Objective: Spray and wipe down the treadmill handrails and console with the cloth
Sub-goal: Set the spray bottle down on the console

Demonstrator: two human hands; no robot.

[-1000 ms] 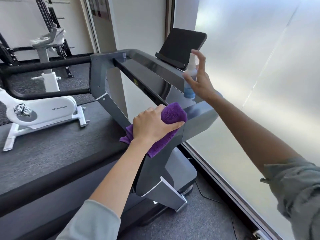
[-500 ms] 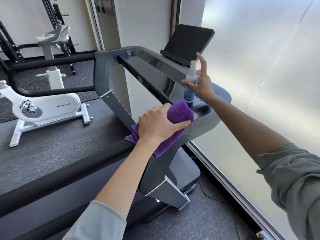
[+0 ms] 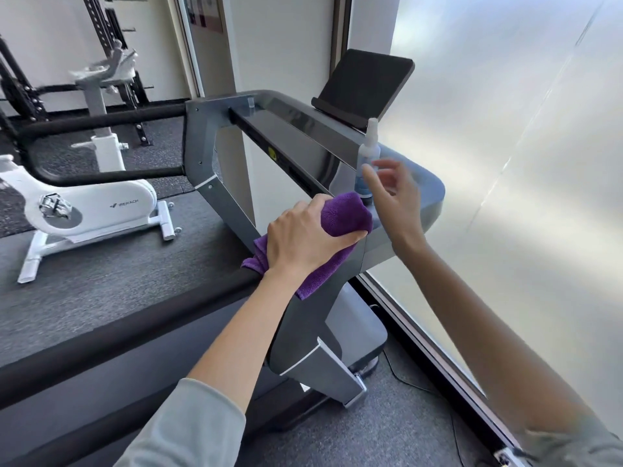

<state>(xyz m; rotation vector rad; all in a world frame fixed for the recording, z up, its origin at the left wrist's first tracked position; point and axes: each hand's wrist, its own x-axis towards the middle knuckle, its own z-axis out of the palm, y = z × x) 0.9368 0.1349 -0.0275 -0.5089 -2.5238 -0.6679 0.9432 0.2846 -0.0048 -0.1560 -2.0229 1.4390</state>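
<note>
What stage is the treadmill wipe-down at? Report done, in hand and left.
Done: the spray bottle stands upright on the console, and the right hand is open beside it, holding nothing. In hand: the left hand grips the purple cloth against the console's near corner, where the near handrail joins. Left: no wipe marks show, so the console top and both handrails probably remain.

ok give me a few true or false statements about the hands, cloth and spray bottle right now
1. The left hand grips the purple cloth. True.
2. The right hand holds the spray bottle in the air. False: the bottle stands upright on the treadmill console, and the right hand's fingers are spread beside it with no grip.
3. The cloth lies on the floor. False: it is pressed on the console's near corner, by the black handrail.
4. A dark tablet leans on the console behind the bottle. True.
</note>
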